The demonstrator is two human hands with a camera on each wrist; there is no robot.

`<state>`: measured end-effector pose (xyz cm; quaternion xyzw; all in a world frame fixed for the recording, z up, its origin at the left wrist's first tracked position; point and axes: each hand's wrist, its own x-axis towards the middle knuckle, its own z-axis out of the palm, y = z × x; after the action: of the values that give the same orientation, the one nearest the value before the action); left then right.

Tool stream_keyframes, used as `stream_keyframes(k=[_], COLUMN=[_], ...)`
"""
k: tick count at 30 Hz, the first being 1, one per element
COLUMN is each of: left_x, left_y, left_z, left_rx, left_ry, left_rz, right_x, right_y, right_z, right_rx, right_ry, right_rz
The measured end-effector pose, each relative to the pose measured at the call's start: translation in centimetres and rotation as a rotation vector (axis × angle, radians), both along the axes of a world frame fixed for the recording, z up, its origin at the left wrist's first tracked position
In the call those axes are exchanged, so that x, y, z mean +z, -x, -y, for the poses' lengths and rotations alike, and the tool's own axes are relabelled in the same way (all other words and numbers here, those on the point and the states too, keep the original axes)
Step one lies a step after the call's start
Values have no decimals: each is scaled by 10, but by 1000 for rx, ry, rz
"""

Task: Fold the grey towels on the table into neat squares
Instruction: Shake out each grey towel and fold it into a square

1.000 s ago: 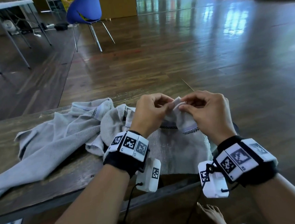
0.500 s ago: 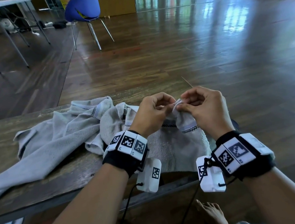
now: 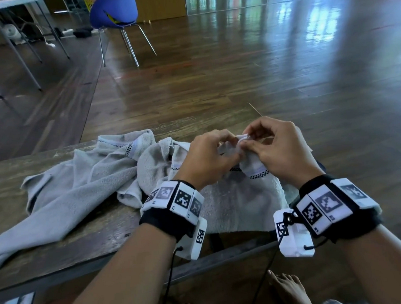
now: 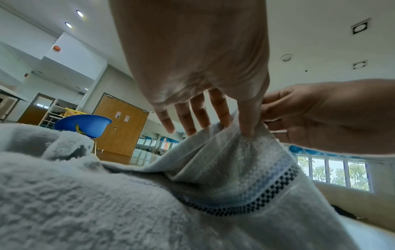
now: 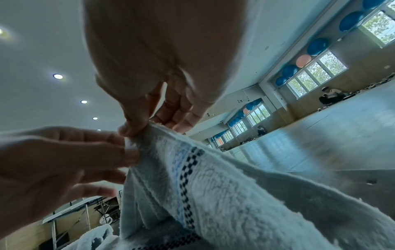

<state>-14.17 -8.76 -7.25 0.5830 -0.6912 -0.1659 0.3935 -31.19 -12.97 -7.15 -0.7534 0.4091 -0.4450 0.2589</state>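
A grey towel (image 3: 242, 204) with a blue stripe and a black checkered band lies at the table's right end, one corner lifted. My left hand (image 3: 233, 147) and my right hand (image 3: 248, 142) both pinch that raised corner, fingertips almost touching. In the left wrist view the thumb (image 4: 248, 128) presses into the towel (image 4: 213, 169) against the fingers. In the right wrist view the thumb (image 5: 132, 125) pinches the towel's (image 5: 213, 186) edge. A second grey towel (image 3: 77, 191) lies crumpled to the left.
The dark wooden table (image 3: 57, 249) ends just right of the held towel. Its front edge runs below my wrists, with bare feet (image 3: 291, 289) beneath. A blue chair (image 3: 114, 11) and a white folding table (image 3: 0, 4) stand far back on the wooden floor.
Both hands stay on the same towel corner. Their fingertips have drawn a little closer together. The crumpled towel on the left has not moved.
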Motion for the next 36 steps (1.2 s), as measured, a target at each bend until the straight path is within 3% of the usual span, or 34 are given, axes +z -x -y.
stream_keyframes(k=[6, 12, 17, 21, 26, 32, 36], left_x=[-2, -1, -1, -3, 0, 2, 0], left_y=[-17, -50, -79, -83, -81, -87, -89], left_z=[3, 7, 1, -4, -4, 1, 2], left_rx=[-14, 182, 201, 132, 112, 227, 218], left_ry=[-75, -95, -60, -37, 20, 117, 83], left_rz=[120, 367, 231, 134, 158, 219, 194], right_x=[4, 7, -3, -15, -17, -14, -15], right_y=[14, 41, 67, 74, 78, 85, 86], right_z=[7, 29, 42, 46, 47, 47, 46], right_rx=[39, -191, -424, -432, -451, -503, -497], right_ry=[16, 31, -62, -168, -217, -230, -215], right_rz=[20, 147, 108, 26, 48, 72, 41])
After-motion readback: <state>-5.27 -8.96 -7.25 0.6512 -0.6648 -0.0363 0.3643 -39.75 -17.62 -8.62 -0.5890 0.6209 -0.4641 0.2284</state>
